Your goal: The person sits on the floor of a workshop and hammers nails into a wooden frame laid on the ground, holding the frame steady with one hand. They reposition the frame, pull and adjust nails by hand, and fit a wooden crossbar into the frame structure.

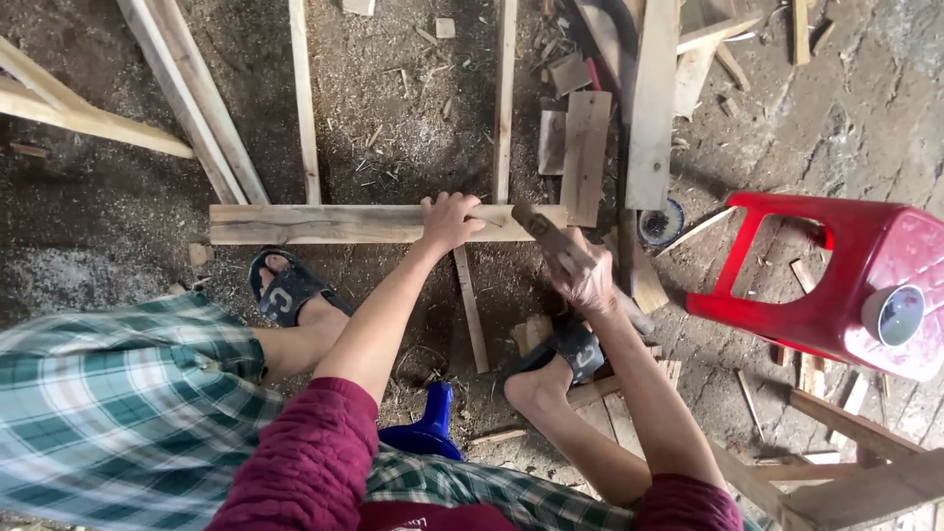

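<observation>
My left hand (450, 218) presses down on a flat wooden plank (324, 224) that lies across the dirt floor, fingers curled over its far edge. My right hand (587, 278) grips the wooden handle of a hammer (539, 228), whose head hovers just above the plank's right end, close to my left fingers. Two thin upright slats (503, 98) (304, 98) run away from the plank. A narrow slat (471, 307) lies under the plank, toward me.
A red plastic stool (836, 280) lies tipped at the right. Loose boards and offcuts (586, 152) pile up behind the plank. My sandalled feet (287, 290) rest on the sawdust-covered floor. A blue stool edge (430, 428) shows between my knees. Timber lengths (187, 93) lie at upper left.
</observation>
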